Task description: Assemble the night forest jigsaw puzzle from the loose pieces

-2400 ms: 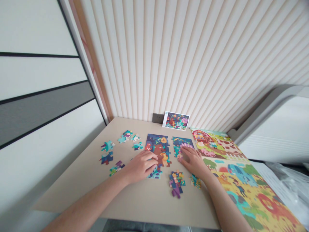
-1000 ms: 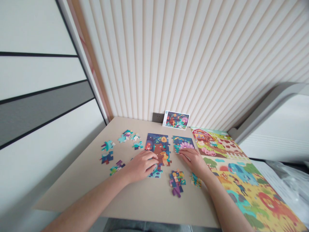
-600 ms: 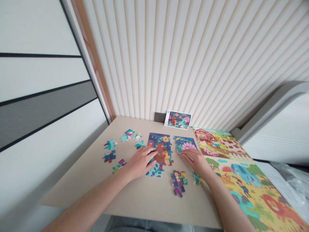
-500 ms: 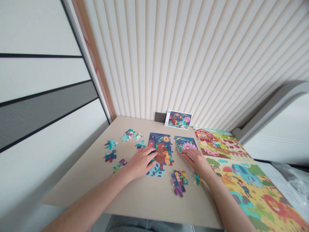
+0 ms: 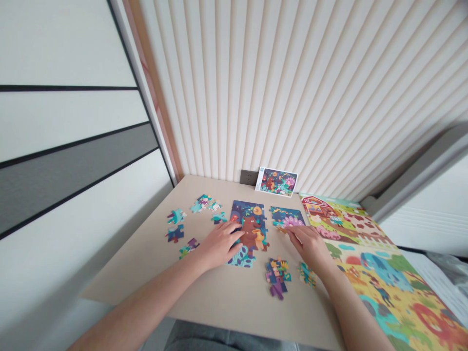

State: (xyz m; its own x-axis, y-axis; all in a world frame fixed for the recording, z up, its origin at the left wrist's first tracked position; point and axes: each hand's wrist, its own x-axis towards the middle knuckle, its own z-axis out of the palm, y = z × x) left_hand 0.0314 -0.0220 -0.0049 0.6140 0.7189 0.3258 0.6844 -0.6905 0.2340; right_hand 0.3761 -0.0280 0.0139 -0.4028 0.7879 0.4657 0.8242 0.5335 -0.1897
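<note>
My left hand [image 5: 221, 243] lies with spread fingers on the left side of a joined puzzle section showing a bear [image 5: 251, 229], partly covering it. My right hand [image 5: 310, 244] pinches a small puzzle piece [image 5: 281, 229] that looks brownish and tilted. It is at the lower left edge of the peacock section [image 5: 288, 217], which stands apart to the right of the bear section. Nearer me sits a joined cluster of pieces [image 5: 278, 277]. A teal and yellow piece [image 5: 307, 275] lies beside my right wrist.
Loose pieces lie at the left: a teal one [image 5: 177, 216], a dark blue one [image 5: 175, 233], a purple and green one [image 5: 189, 247] and a group [image 5: 202, 203]. A picture card [image 5: 278, 182] leans on the wall by a socket [image 5: 249, 177]. Farm and safari puzzles [image 5: 387, 282] cover the right.
The view has shifted slightly, moving the scene to the right. My right hand has drawn back a little from the peacock section, and the piece in its fingertips now shows. My left hand stays on the bear section.
</note>
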